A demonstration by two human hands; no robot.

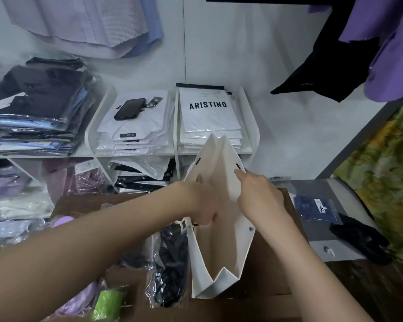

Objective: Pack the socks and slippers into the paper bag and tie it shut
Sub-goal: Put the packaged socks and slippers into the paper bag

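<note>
- Head view looks down on a white paper bag point(221, 228) that stands on a brown tabletop point(272, 275), its mouth spread towards the camera so that things can be dropped in.
- The left hand point(205, 205) has its fingers curled over the bag's left wall, close to the white cord handle point(184, 223). That pull probably keeps this side from folding inward.
- The right hand point(258, 198) appears to hold the opposite wall, forefinger laid straight along the rim towards a handle slot. How the thumb sits cannot be seen.
- Nothing of the socks or slippers shows inside the bag, so packing looks not yet begun.
- A clear packet of dark socks point(170, 263) lies just beside the bag's left wall, within easy reach of the left hand.
- A blue zip packet point(316, 209) and a black soft item point(358, 238) lie to the right on a grey sheet. Whether the black item is the slippers cannot be told.
- A phone point(130, 109) rests on the folded white shirts behind.
</note>
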